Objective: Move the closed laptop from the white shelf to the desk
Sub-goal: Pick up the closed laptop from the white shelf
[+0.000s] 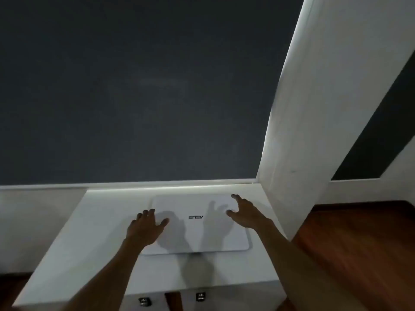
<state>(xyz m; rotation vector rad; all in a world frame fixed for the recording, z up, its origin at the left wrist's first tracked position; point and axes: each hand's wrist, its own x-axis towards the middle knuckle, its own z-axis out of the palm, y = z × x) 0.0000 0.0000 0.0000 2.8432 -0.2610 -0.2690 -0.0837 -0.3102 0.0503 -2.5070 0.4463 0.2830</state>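
Note:
A closed white laptop [197,230] with a dark logo on its lid lies flat on top of the white shelf [94,243], near the back wall. My left hand [144,227] hovers over the laptop's left edge with fingers spread and holds nothing. My right hand [246,213] reaches over the laptop's right rear corner, fingers apart, also holding nothing. Both hands cast shadows on the lid. I cannot tell whether either hand touches the laptop. The desk is not in view.
A dark grey wall [134,86] rises behind the shelf. A white vertical panel [298,131] stands right of the laptop. Reddish wooden floor [359,254] shows at the right. Two small metal knobs [199,296] sit on the shelf's front.

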